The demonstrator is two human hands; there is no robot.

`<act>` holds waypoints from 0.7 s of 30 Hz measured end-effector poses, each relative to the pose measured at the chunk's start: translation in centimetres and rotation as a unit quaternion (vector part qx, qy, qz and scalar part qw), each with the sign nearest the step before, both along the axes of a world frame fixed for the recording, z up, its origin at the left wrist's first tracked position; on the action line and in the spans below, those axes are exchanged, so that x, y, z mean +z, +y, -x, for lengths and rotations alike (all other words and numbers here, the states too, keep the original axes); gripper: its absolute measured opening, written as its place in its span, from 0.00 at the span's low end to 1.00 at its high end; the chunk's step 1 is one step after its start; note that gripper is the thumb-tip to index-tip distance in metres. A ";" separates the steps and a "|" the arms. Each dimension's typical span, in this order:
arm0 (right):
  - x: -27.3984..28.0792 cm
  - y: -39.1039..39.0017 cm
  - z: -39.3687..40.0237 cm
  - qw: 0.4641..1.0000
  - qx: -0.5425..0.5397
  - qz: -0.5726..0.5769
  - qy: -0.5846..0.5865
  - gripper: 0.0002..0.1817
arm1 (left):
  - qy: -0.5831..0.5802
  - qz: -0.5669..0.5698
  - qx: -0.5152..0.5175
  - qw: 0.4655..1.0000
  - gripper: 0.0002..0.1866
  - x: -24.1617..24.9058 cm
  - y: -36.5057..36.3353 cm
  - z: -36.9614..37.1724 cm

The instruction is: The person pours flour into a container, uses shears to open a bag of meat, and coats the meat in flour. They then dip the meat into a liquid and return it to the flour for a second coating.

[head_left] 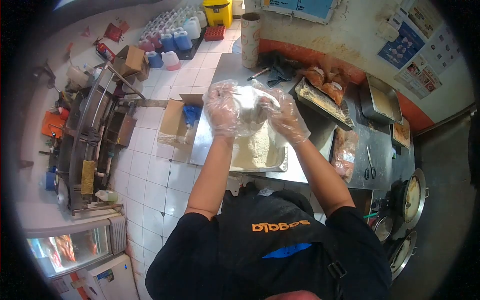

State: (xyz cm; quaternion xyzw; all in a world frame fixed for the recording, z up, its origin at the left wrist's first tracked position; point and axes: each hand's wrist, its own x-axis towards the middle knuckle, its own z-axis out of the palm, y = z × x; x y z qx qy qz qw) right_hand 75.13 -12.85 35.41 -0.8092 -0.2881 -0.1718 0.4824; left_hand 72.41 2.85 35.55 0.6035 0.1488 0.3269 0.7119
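My left hand [222, 111] and my right hand [286, 114] both wear clear plastic gloves. Between them they grip a shiny metal bowl [246, 102], one hand on each side; glare hides its contents and exact shape. Below it is a metal tray [281, 165] of pale flour [261, 147] at the table's near edge. My fingers are curled around the bowl's sides, partly hidden by the crinkled gloves.
On the metal table [374, 181] are a flour-coated tray [325, 104], bags of orange-brown food [332, 90], a bagged pack of meat [345, 152], scissors [370, 162] and a deep pan [382, 100]. A cardboard box [171, 120] stands left; wide pans [413, 200] sit at right.
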 end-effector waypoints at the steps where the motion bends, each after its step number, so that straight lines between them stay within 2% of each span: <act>1: 0.3 0.4 0.2 0.998 -0.021 -0.019 -0.059 0.15 | 0.001 0.000 0.000 1.000 0.05 0.3 0.0 -0.1; 2: 0.3 0.2 -0.1 0.998 -0.020 -0.018 -0.059 0.15 | -0.006 -0.021 -0.002 1.000 0.05 0.7 0.1 -0.1; 4: 0.2 -0.3 -0.9 0.985 0.074 -0.076 0.136 0.15 | -0.011 -0.043 -0.004 0.999 0.05 1.0 0.3 0.0; 8: -2.0 0.5 -1.3 0.990 0.024 -0.102 0.095 0.15 | -0.015 -0.029 0.005 0.999 0.06 0.1 1.1 -1.2; 9: 1.5 0.0 0.3 0.991 0.026 -0.051 0.119 0.16 | -0.018 -0.041 0.016 0.999 0.05 -0.2 1.1 -1.4; 12: 1.5 -0.7 -0.9 0.982 0.055 -0.083 0.160 0.16 | 0.005 -0.069 0.038 0.997 0.06 2.6 0.5 -0.2; 14: 2.1 -0.5 -0.6 0.976 0.054 -0.103 0.182 0.15 | -0.006 -0.046 0.018 0.999 0.06 1.6 0.7 -0.6; 16: 1.9 -0.2 -1.1 0.987 0.019 -0.154 0.041 0.14 | -0.019 -0.024 -0.002 1.000 0.06 1.7 0.5 -0.9; 17: 1.9 -0.4 -1.1 0.987 0.019 -0.154 0.041 0.14 | -0.010 -0.029 -0.009 1.000 0.07 1.8 0.2 -0.9; 19: 2.7 -1.0 -0.9 0.985 0.048 -0.091 0.138 0.13 | 0.000 -0.033 -0.016 0.999 0.07 2.0 -0.1 -0.8; 21: 4.5 -1.2 -0.5 0.990 0.048 -0.053 0.118 0.13 | 0.008 -0.081 -0.013 0.997 0.10 2.0 -0.3 -0.8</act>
